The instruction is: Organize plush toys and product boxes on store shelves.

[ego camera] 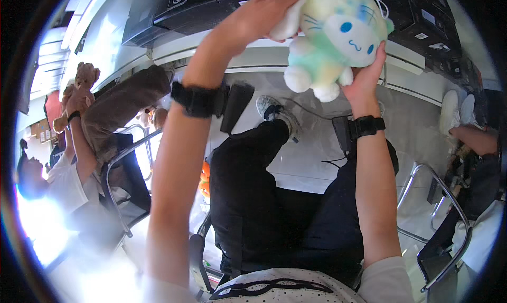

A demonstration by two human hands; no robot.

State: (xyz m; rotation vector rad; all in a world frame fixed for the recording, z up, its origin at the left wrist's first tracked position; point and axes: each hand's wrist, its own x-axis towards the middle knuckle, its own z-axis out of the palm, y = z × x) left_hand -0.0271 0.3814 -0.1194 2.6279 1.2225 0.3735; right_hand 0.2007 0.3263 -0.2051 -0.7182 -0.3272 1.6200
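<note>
A pastel plush toy (328, 45) with a white face, blue eyes, long ears and a thin white loop is held up beyond my knees, at the top of the view. My left hand (265, 20) grips one of its white ears, with some fingers hidden behind it. My right hand (366, 73) supports the toy's head and body from below on the right, its thumb beside the face. A black strap with a dark device is on each of my wrists.
Dark boxes (186, 10) stand on a white shelf edge (257, 59) ahead. At left, a seated person (69, 176) holds a brown plush toy (85, 77). Another person (475, 184) sits at right near a metal-framed chair (467, 224). A cable (309, 111) lies on the tiled floor.
</note>
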